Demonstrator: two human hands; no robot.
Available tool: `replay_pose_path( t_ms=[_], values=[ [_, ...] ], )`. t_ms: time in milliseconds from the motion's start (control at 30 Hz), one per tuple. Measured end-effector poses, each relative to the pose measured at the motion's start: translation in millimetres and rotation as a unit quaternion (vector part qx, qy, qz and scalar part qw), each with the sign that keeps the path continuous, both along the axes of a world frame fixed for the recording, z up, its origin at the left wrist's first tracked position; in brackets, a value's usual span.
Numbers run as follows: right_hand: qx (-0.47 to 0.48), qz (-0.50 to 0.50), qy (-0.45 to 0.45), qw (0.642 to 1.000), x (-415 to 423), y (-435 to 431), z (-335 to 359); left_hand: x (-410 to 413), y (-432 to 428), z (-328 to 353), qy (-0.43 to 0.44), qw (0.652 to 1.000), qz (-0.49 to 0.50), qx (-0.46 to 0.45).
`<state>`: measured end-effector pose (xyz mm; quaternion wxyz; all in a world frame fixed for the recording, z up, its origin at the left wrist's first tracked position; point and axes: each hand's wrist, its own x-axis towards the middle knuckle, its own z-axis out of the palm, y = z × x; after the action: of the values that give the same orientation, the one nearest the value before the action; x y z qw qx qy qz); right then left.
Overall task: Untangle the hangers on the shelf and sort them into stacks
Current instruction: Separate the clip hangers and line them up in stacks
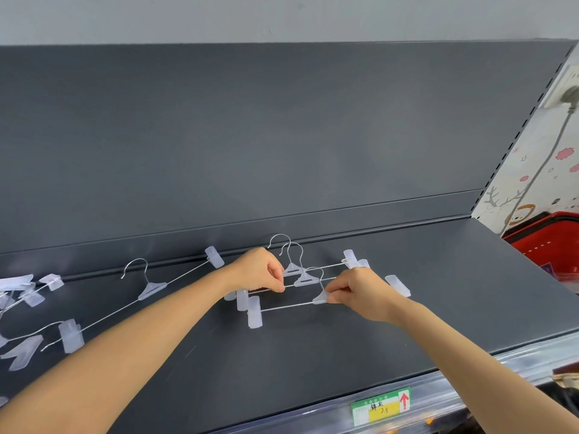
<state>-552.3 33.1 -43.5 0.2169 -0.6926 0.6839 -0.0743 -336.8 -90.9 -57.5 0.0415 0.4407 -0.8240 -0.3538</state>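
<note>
Near edge: a green, yellow and white paper price label [380, 408] sits in the clear strip on the shelf front. Its handwriting is hard to read.

The dark grey metal shelf [313, 355] carries all the hangers. Both forearms reach over it from the bottom corners.

The stack of three wire clip hangers with translucent plastic clips [282, 306] lies mid-shelf, between the hands. The long axes run left to right, roughly parallel to the shelf front, and the hooks point toward the back panel. The left-end clips of the two farther hangers are partly hidden behind the left wrist. The right-end clips are partly hidden behind the right hand.

The right hand [360, 291] pinches the translucent centre piece of the nearest hanger. The left hand [260, 270] pinches the wire bar of the hanger behind it.

To the left, a single wire clip hanger [150, 288] lies diagonally, its far clip at the back ledge.

A tangle of further hangers [22, 289] is cut off by the left edge, so the count cannot be told.

Far: the dark grey back panel [250, 136]. A red plastic basket [545, 242] at right is partly cut off.
</note>
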Motion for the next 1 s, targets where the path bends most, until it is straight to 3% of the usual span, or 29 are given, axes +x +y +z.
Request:
replay_pose_path(
  t_ms=[200, 367, 533, 633, 1000],
  values=[
    [-0.040, -0.007, 0.033, 0.999, -1, -4, 0, -6, 11, 7, -0.011, 1.000, -0.024, 0.001],
    [-0.043, 0.037, -0.050, 0.997, -1, -4, -6, -5, 10, 4, -0.026, 0.999, -0.031, -0.008],
    [-0.091, -0.019, 0.056, 0.994, 2, 0, -18, -3, 10, -2, -0.020, 1.000, -0.013, 0.004],
    [-0.077, -0.069, 0.075, 0.992, 5, -1, -23, -3, 11, -2, -0.015, 1.000, -0.002, 0.010],
    [-0.044, -0.075, 0.028, 0.996, -1, -1, -21, -1, 8, -4, -0.004, 1.000, -0.002, 0.003]
  ],
)
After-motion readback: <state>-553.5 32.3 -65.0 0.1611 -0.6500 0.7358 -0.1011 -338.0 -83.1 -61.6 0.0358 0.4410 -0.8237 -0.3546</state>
